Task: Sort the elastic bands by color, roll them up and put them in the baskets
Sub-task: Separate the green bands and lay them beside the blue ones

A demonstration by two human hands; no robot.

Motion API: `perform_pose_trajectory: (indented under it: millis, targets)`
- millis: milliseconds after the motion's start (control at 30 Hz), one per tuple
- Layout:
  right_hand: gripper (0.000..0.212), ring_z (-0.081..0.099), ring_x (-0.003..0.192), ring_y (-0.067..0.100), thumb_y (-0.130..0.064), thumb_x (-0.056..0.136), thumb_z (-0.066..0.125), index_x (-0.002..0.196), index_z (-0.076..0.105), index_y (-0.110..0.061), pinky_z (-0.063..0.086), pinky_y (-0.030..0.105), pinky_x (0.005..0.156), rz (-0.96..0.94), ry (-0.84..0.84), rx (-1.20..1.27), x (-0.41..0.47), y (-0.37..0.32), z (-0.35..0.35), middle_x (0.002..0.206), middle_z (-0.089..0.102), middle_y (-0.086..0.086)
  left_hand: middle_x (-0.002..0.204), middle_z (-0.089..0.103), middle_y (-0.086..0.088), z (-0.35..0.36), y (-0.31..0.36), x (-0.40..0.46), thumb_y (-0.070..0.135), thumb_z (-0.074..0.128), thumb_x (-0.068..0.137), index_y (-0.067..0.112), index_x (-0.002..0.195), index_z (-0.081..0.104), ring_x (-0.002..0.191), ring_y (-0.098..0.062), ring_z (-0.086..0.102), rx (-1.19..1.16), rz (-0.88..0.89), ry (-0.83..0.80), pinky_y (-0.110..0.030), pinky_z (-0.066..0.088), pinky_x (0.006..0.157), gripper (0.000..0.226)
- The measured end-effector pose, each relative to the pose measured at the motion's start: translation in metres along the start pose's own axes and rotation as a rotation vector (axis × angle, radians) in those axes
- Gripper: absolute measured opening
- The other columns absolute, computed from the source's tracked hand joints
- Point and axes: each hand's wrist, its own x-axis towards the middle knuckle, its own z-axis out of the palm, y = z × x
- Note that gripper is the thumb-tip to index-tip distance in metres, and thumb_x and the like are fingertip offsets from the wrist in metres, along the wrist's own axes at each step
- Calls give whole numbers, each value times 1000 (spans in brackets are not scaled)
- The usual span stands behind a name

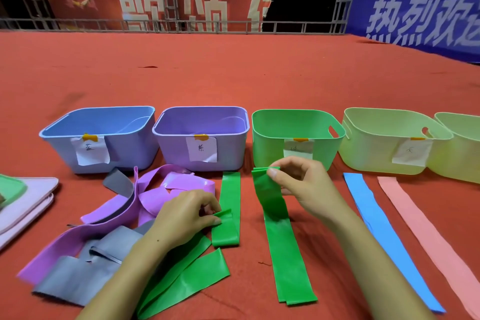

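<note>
The green basket (296, 135) stands in the middle of a row on the red carpet (233, 73), a paper label taped to its front wall. Just in front of it the person's right hand (306, 184) pinches the folded top end of a long green band (283, 247) between thumb and fingertips; that end is lifted off the carpet, close to the basket's front wall, while the rest of the band runs away from the basket toward the person and lies flat. To the basket's near left, the left hand (187, 215) has its fingers curled onto the folded end of a shorter green band (228, 210), which lies straight on the carpet pointing at the gap between the green basket and the purple basket (200, 135). Two more green strips (187, 275) lie crossed farther from the basket, under the left forearm.

Left of the green basket sits the purple basket, and beyond that a blue basket (101, 138), both labelled. In front of those two lies a tangle of purple bands (155, 195) mixed with grey bands (85, 273). Right of the green basket stand a pale green basket (389, 138) and, at the frame edge, part of another one (462, 143). In front of the pale green one a blue band (384, 234) and a pink band (426, 236) lie stretched out side by side, apart from each other
</note>
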Motion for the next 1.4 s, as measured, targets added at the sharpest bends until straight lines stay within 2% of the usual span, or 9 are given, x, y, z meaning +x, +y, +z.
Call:
perform_pose_trajectory:
  millis: [200,400,567,700,800,1000,1133,1300,1400]
  targets:
    - [6,64,82,13,-18,96,75,97,76,-12,60,36,72,23,16,30,-1,-3,-5,84,71,10,83,71,19,-6,9,-2,34,90,83,33,82,75,69,-3,60,-292,85,38,-33,53,68,14]
    - [6,66,82,13,-16,96,75,96,77,-10,64,48,80,73,49,126,-3,-14,-7,83,71,3,87,76,0,-42,48,-7,34,88,85,22,88,78,78,-7,67,-550,203,45,-30,54,71,16]
    - [5,71,77,18,-10,95,75,98,76,-6,66,40,72,118,61,287,-9,-28,-8,85,74,7,81,77,-4,-81,94,-8,14,82,84,6,90,76,74,-8,67,-743,319,4,-24,56,72,11]
    - [8,75,82,21,-11,95,75,100,76,-5,64,37,70,140,23,349,-12,-34,-6,93,77,11,80,72,-15,-79,104,-8,37,87,86,18,93,78,67,-26,59,-761,371,73,-46,48,61,22]
    - [9,76,82,20,-13,93,76,100,77,-7,63,38,71,160,-18,397,-13,-35,-3,95,78,10,81,69,-25,-65,101,-6,42,87,84,17,100,79,68,-28,56,-828,321,122,-46,43,65,30]
    - [11,75,83,21,-15,92,77,101,78,-8,64,43,80,181,-8,400,-12,-35,0,95,77,10,79,76,1,-78,114,-13,13,79,83,7,91,76,67,-11,68,-836,339,241,-25,53,67,11]
    - [7,74,80,20,-14,93,77,98,78,-10,64,40,80,173,42,400,-11,-38,-6,94,77,9,81,77,-7,-108,131,-20,7,73,86,3,92,72,71,-9,70,-839,434,252,-20,57,67,7]
    - [5,73,77,18,-15,93,76,89,79,-18,61,42,83,154,96,445,-12,-44,-13,92,77,7,78,76,8,-141,154,-25,4,73,86,-1,93,70,68,2,66,-812,559,315,-11,50,66,9]
    - [6,73,85,21,-17,92,77,97,78,-14,60,41,83,146,108,455,-12,-45,-16,97,77,9,81,77,-1,-140,160,-18,9,75,87,0,95,72,67,-4,64,-800,521,312,-18,51,64,12]
